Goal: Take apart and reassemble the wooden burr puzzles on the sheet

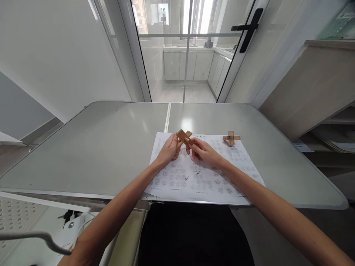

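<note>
Both of my hands meet over a printed sheet point(199, 177) of small diagrams on the grey table point(105, 144). My left hand point(168, 149) and my right hand point(202, 150) together pinch a small cluster of crossed wooden puzzle bars point(183, 136), held just above the paper. Fingers of each hand are closed on the bars. A second wooden cross-shaped puzzle piece point(230, 138) rests on the paper's far right corner, a short way beyond my right hand.
A seam point(167, 117) splits the table down the middle. Behind it stands a glass sliding door point(188, 51) with a black handle point(249, 27). Wooden shelving point(318, 88) is at the right. White perforated equipment and cables point(41, 229) lie low at the left.
</note>
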Tool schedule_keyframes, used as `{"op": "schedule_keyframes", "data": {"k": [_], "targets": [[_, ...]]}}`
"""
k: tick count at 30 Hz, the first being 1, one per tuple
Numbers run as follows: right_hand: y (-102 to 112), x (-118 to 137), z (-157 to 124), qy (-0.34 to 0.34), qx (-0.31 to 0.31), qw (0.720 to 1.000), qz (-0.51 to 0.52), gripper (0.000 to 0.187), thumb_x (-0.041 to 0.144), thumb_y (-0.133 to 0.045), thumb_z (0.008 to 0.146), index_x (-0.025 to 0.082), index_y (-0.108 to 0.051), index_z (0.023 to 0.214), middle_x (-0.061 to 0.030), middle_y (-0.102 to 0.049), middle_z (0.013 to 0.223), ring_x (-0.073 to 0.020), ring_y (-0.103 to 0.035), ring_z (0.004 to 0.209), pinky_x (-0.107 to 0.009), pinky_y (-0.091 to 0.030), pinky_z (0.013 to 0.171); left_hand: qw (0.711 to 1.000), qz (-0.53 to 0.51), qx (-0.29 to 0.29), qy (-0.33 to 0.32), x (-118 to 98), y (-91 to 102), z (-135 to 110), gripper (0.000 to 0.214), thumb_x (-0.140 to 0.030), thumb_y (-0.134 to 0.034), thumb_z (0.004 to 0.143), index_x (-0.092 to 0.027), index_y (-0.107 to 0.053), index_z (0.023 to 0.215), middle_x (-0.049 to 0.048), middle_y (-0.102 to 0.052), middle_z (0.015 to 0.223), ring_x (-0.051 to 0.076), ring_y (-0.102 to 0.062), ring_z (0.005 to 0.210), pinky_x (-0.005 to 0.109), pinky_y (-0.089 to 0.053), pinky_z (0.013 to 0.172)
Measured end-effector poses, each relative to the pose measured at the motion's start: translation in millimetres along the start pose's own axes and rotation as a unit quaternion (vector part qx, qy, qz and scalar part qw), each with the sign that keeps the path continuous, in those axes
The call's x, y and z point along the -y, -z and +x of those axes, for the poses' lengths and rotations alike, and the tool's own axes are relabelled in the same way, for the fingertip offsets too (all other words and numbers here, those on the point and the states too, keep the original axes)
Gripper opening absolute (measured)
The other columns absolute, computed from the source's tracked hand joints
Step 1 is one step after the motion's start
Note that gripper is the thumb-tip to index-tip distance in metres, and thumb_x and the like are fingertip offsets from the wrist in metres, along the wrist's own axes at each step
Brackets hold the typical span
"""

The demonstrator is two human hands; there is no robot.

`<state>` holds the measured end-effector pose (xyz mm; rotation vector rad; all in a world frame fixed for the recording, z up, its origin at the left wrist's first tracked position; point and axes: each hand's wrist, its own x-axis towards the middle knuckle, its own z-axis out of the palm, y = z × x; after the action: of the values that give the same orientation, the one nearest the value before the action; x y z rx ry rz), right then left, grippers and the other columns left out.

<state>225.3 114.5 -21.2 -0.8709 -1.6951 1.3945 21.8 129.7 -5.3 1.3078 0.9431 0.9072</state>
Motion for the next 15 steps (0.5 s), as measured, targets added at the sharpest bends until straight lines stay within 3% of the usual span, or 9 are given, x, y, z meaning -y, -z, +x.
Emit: {"op": "schedule_keyframes", "data": {"k": [8,15], "targets": [[-0.6,2.8,-0.6,-0.016,-0.009,1.0,-0.019,0.034,0.058,-0.05,0.108,0.024,-0.056,0.106,0.0003,-0.068,0.095,-0.0085,-0.051,0.052,-0.027,-0.039,0.052,1.0,0.001,0.02,0.005,-0.9,-2.6,-1.9,0.033,-0.049,-0.042,0.112,-0.02,-0.057,0.12,-0.0095,-0.036,0.059,0.009,-0.03,0.042,0.019,-0.036,0.039],[-2.3,3.5,-1.2,0.002,0.009,0.999,-0.046,0.032,0.054,-0.048,0.109,0.024,-0.058,0.113,-0.0011,-0.066,0.092,-0.0091,-0.05,0.051,-0.027,-0.038,0.049,1.0,-0.006,-0.002,-0.008,-2.9,-4.4,-4.0,0.033,-0.044,-0.045,0.109,-0.019,-0.059,0.127,-0.009,-0.036,0.059,0.009,-0.031,0.043,0.018,-0.034,0.039]]}}
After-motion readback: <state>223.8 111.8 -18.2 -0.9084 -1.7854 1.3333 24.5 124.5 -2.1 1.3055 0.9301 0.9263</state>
